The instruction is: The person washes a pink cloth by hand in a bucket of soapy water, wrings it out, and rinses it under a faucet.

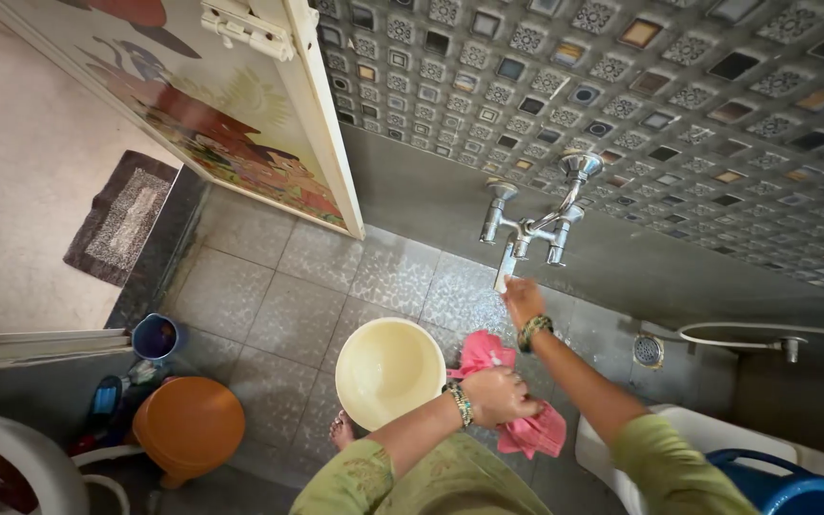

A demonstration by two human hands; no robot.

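Both arms were stretched forward and down, in loose green sleeves pushed up past the elbows. The right hand (523,300) reached furthest out, fingers pointed up and away, wrist bent a little, a beaded bangle on it. The left hand (500,396) sat lower and nearer the body, curled into a closed grip, with a bracelet on that wrist too.

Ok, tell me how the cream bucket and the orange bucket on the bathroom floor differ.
The cream bucket stands mouth up, its inside showing and empty as far as can be seen; the orange bucket shows only a closed, rounded top. The cream bucket sits beside the left hand and its pink cloth, below the wall tap; the orange bucket stands apart, near the small blue mug. Both are round, look like plastic, and rest on the grey tiled floor.
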